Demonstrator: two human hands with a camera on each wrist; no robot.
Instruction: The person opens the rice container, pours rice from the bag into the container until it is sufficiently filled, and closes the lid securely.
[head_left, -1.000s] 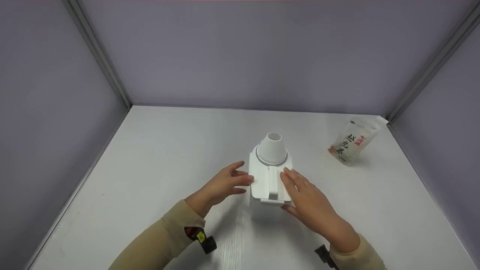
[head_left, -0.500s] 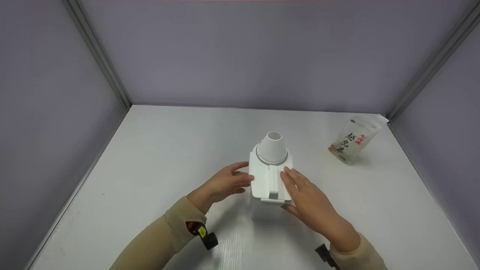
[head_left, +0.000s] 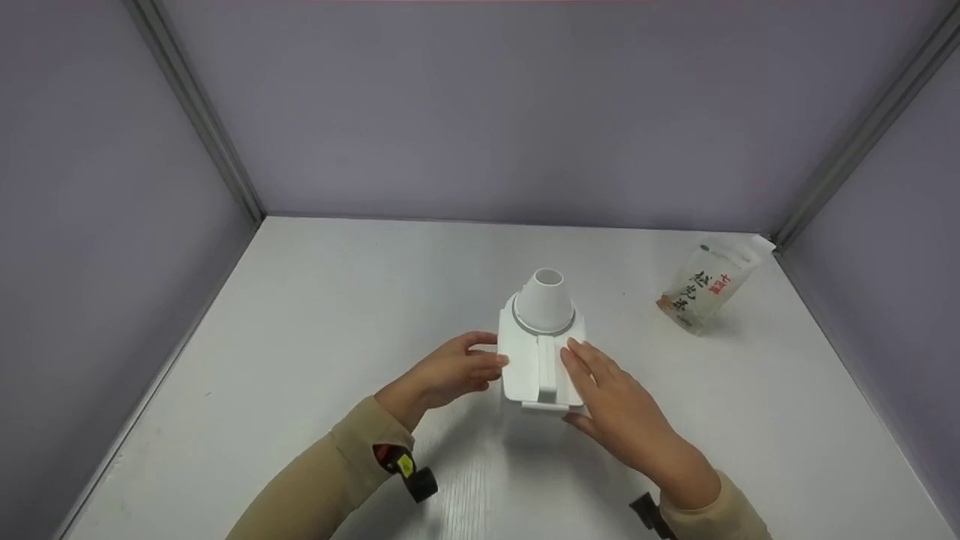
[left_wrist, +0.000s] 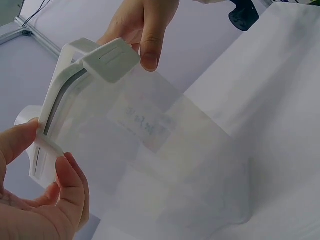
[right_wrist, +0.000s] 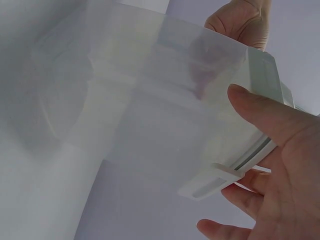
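Gripping white container (head_left: pixel 541 367) w/ left hand (head_left: pixel 450 369), right hand (head_left: pixel 611 397) flat on lid.

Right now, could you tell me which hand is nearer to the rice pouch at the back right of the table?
Right. The right hand rests on the white container lid, on the side toward the rice pouch; the left hand holds the lid's far edge.
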